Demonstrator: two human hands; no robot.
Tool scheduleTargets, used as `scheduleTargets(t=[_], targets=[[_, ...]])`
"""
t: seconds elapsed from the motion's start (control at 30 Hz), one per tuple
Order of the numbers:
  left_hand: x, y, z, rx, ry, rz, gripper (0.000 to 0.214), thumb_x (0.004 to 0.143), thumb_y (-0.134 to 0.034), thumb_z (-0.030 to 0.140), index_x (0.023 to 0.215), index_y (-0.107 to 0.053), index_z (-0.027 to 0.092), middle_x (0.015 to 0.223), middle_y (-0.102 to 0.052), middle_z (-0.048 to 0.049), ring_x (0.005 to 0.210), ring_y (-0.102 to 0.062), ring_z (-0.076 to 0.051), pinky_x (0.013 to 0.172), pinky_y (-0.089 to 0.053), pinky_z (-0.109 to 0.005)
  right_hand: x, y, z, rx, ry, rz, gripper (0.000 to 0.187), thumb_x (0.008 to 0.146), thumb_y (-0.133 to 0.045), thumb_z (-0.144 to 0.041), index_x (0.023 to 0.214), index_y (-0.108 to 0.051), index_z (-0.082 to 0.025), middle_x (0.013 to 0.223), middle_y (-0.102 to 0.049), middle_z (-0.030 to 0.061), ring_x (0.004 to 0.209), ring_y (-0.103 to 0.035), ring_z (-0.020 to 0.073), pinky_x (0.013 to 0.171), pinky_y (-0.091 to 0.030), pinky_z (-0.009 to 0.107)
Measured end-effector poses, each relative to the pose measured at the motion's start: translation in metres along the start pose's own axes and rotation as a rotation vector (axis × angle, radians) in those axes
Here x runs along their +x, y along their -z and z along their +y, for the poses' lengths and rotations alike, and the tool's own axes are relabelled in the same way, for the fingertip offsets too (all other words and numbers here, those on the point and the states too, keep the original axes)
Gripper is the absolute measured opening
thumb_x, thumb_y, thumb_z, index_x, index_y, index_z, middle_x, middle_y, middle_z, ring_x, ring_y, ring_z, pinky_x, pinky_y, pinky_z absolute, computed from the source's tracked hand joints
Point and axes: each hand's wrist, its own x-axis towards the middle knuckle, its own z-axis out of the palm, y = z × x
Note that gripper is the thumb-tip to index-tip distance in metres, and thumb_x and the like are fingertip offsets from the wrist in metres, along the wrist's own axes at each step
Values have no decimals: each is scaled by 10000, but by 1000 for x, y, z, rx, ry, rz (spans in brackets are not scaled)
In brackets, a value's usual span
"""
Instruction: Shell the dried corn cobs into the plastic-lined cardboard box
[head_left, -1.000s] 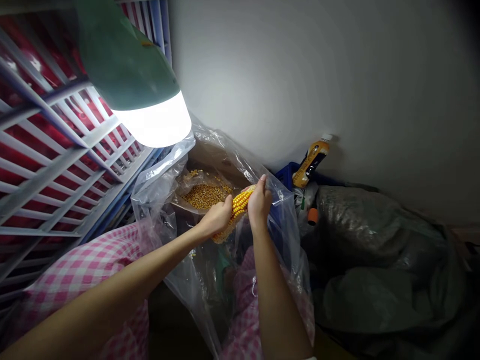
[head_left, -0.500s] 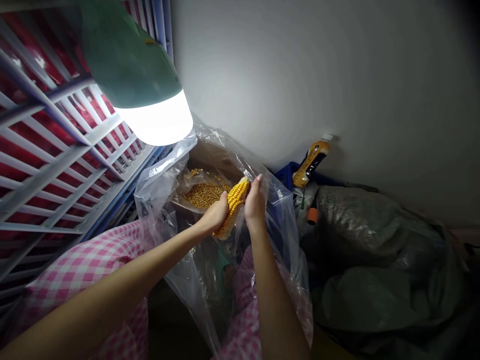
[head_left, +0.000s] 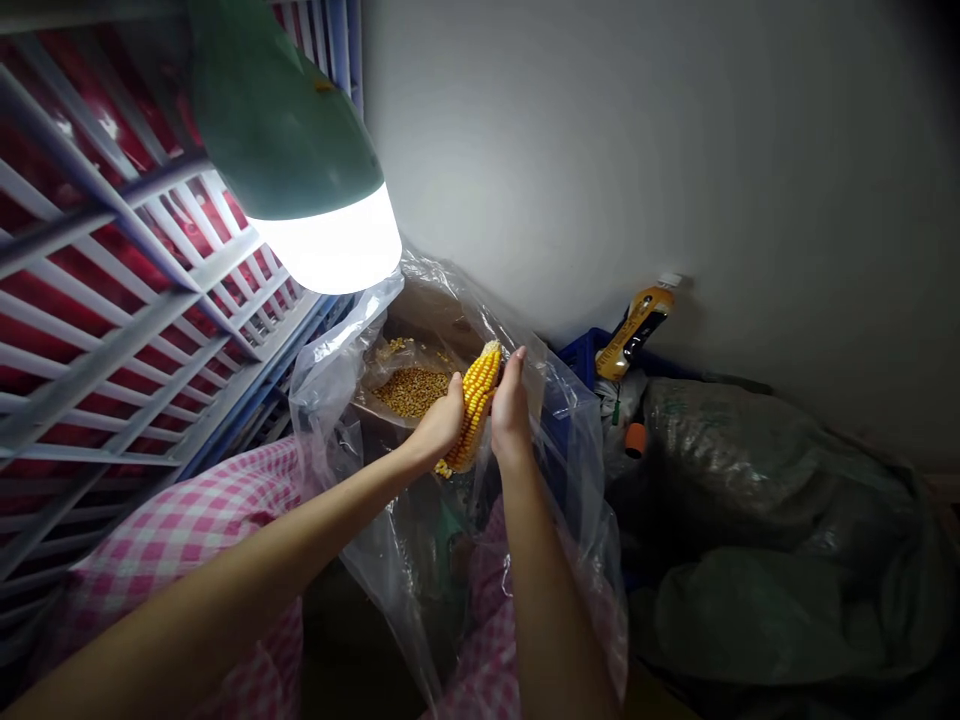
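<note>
A yellow corn cob stands nearly upright between both hands, over a clear plastic bag. My left hand is wrapped round its lower left side. My right hand presses against its right side with the fingers together and pointing up. Loose corn kernels lie in a heap inside the bag, just behind and left of the cob.
A lit lamp with a green shade hangs at the upper left, close to my head. White and blue crates stand along the left. A yellow bottle leans on the wall. Dark sacks fill the right. Pink checked cloth covers my knees.
The cob has swung from lying slantwise to nearly upright. My right hand slid off its top end to its right side. Both hands shifted slightly up and right.
</note>
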Motion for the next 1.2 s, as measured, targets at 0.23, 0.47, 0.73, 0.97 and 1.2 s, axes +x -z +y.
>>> scheduleTargets(t=[0.23,0.47,0.73,0.97,1.2], targets=[[-4,3,-7,106,-89,89,722,826,-109,577,866,-646,97,960,-655,-162,963,-573,-270,856,-393,-341,-9,-16,5,-286,206,187,635,834,-169,-562,753,-646,-150,788,-664,134,704,-595,204,628,-411,296],[5,2,-7,-39,-29,35,713,798,-169,625,853,-651,104,867,-678,-141,927,-590,-267,835,-417,-337,3,0,3,-218,157,164,620,808,-215,-605,671,-627,-163,702,-663,105,674,-597,196,586,-413,275],[-3,4,5,73,-110,98,732,811,-138,616,865,-652,98,915,-666,-147,888,-593,-258,803,-420,-323,-17,-1,-3,-279,120,-39,658,786,-220,-642,903,-638,-147,854,-670,115,808,-610,228,693,-426,315],[-1,7,3,121,-160,188,704,837,-119,571,802,-645,103,849,-664,-149,797,-599,-249,733,-428,-322,-25,-14,4,-529,249,96,690,850,-120,-531,776,-663,-112,794,-663,187,779,-611,270,686,-411,355],[2,5,-3,64,-184,150,714,836,-101,578,889,-635,107,945,-653,-138,894,-589,-231,821,-408,-301,-18,-12,8,-394,122,109,657,812,-194,-599,869,-660,-140,892,-667,162,834,-611,263,707,-424,347]])
